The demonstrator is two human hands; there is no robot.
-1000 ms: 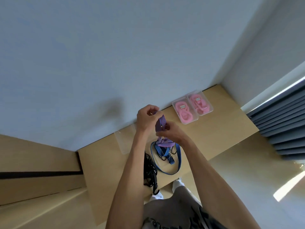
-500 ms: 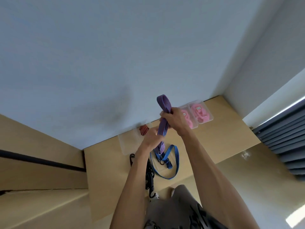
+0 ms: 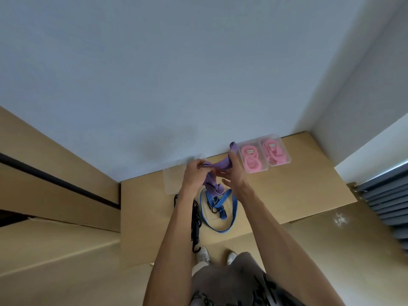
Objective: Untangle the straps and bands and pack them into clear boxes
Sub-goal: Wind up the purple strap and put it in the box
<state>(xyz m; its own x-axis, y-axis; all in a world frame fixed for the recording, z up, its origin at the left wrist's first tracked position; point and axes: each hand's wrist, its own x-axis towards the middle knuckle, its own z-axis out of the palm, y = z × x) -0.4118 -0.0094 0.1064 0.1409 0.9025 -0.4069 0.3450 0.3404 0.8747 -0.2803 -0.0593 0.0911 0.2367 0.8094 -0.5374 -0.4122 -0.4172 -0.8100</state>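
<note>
A purple strap (image 3: 217, 166) is stretched between my two hands above the wooden table (image 3: 287, 195). My left hand (image 3: 195, 173) pinches one end of it. My right hand (image 3: 234, 171) grips the other part, with a loop sticking up past its fingers. The strap's free end hangs down in folds below my hands. A blue striped strap (image 3: 220, 208) lies looped on the table under them. A black cord with hooks (image 3: 195, 221) lies beside it, partly hidden by my left arm.
Two clear boxes (image 3: 263, 155) holding pink bands stand against the wall at the back right. An empty clear box (image 3: 174, 180) sits at the back, left of my hands. The table's front edge runs just below the straps.
My right hand has come down from holding the purple strap upright. The strap now spans sideways between both hands, and my left hand has moved up and left.
</note>
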